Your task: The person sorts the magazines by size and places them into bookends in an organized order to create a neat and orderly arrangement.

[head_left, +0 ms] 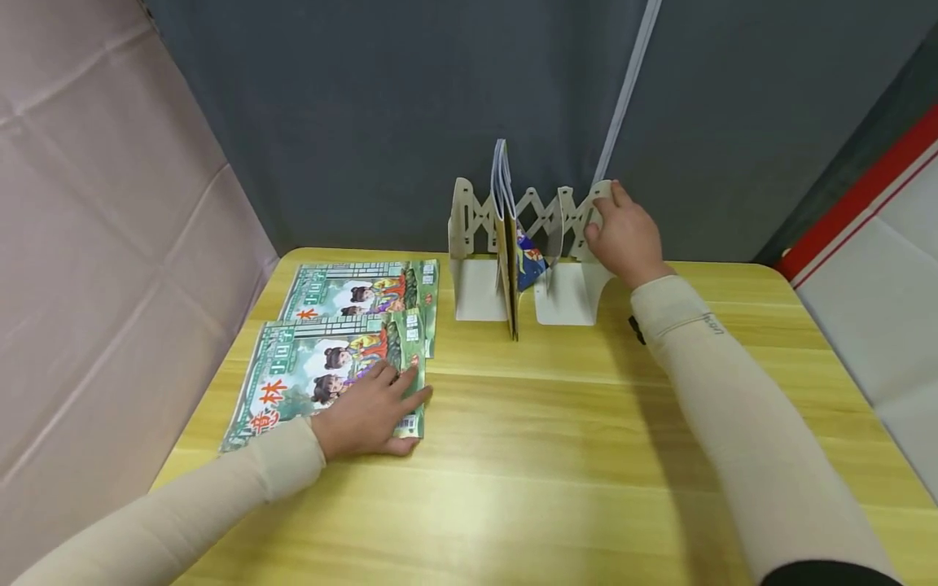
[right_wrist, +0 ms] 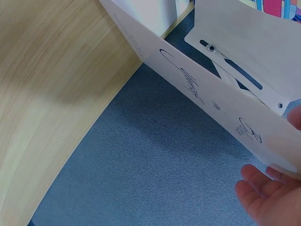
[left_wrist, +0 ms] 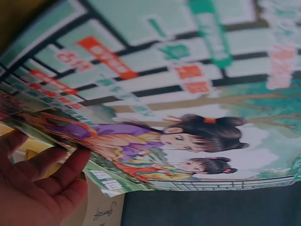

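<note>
Two matching green picture magazines lie on the left of the yellow wooden table (head_left: pixel 557 456). My left hand (head_left: pixel 370 411) rests flat on the near magazine (head_left: pixel 293 382), fingers straight on its right corner and thumb along its near edge. The wrist view shows the cover (left_wrist: pixel 188 94) close up, with my left hand's fingers (left_wrist: pixel 42 183) at its edge. The far magazine (head_left: pixel 352 289) is untouched. At the back stands a white expandable book rack (head_left: pixel 476 285) with a thin booklet (head_left: pixel 504 244) upright in it. My right hand (head_left: pixel 623 232) grips the rack's right end panel (right_wrist: pixel 211 99), fingers (right_wrist: pixel 268 193) curled round it.
A grey curtain hangs behind the table and a pink sheet on the left. A white and red panel stands at the right. Blue-grey carpet (right_wrist: pixel 155 165) shows past the table's rounded back corner. Bare tabletop lies between my arms.
</note>
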